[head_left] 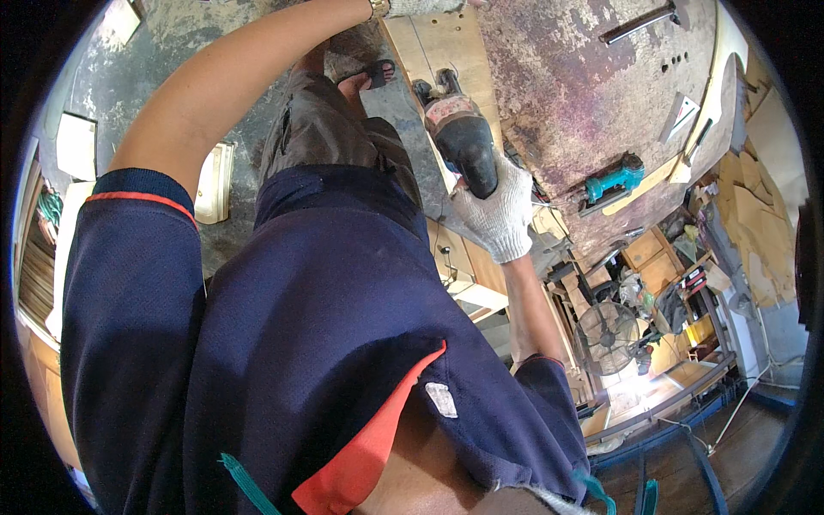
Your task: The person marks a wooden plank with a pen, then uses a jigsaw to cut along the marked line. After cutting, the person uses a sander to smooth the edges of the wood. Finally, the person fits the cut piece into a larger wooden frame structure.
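My right hand [499, 209], in a white knit glove, is wrapped round the black rear handle of a jigsaw [468, 142]. The tool has a worn reddish front section and rests over a pale wooden board [442, 47]. A thin dark line runs along the board ahead of it; the blade is hidden from above. At the top edge my left hand [425, 7], also gloved, lies stretched across the far part of the board, partly cut off by the picture's edge. A watch [378, 9] circles that wrist.
On the stained worktop [566, 94] to the right lie a teal power tool [614, 178], a hammer-like metal tool [639, 24] and a curved wooden piece [721, 77]. A standing fan [608, 336] and clutter fill the lower right. A sandalled foot [365, 79] shows beside the board.
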Demonstrator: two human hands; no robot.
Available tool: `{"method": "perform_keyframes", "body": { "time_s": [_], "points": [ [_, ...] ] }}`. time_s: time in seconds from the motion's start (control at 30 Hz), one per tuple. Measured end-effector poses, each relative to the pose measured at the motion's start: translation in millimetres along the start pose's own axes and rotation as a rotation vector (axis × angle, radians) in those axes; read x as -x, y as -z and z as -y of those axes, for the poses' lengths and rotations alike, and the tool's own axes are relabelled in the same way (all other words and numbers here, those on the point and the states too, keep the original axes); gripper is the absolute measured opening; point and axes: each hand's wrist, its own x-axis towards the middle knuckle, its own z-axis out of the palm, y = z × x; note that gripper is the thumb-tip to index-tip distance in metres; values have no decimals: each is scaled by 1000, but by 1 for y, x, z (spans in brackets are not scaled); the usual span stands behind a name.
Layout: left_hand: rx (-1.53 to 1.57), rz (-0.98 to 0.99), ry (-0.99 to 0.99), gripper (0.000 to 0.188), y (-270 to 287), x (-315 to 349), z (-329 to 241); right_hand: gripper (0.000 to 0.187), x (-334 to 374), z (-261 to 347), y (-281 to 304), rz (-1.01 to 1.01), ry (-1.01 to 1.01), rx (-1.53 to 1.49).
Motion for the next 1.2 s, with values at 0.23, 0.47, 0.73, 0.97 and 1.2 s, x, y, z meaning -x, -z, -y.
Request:
{"method": "perform_keyframes", "body": {
  "time_s": [0.23, 0.47, 0.73, 0.97, 1.2],
  "points": [
    [4, -16, 11, 80, -2, 0, 0, 46, -4, 11, 5, 34, -54, -5],
    [-58, -19, -14, 79, -3, -1, 0, 48, -6, 1, -3, -46, -6, 94],
    [17, -65, 35, 75, -11, 1, 1, 46, -14, 26, 13, 52, -57, -72],
    [31, -44, 97, 75, 7, 20, -9, 52, -8, 8, 8, 89, -25, 144],
    [99, -112, 140, 73, -1, 25, -10, 58, -15, 12, 10, 122, -27, 98]
  ]
}}
